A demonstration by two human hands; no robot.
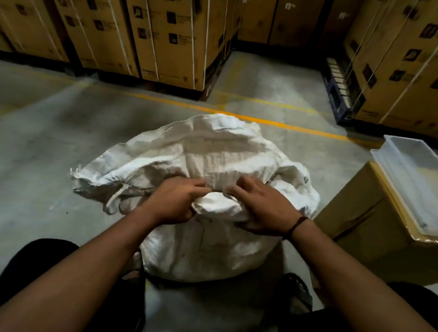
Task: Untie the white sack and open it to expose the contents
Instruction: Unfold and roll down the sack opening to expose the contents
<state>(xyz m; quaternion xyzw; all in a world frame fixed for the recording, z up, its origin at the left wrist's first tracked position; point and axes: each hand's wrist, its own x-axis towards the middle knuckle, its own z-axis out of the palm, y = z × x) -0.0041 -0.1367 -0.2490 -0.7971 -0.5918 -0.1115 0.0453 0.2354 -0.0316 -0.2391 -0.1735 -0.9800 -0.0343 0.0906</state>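
A large white woven sack [214, 149] lies on the concrete floor in front of me, its top crumpled and folded over. My left hand [175, 201] and my right hand [264, 208] sit close together on the near fold of the fabric, fingers curled into it, each gripping a bunch of cloth. A loose white tie cord [117, 197] hangs from the sack's frayed left corner. The sack's contents are hidden under the fabric.
A cardboard box [372, 238] stands to the right with a clear plastic tray [418, 181] on top. Stacked strapped cartons [158, 30] on pallets line the back and right. A yellow floor line [242, 116] runs behind the sack. My sandalled feet are beside its base.
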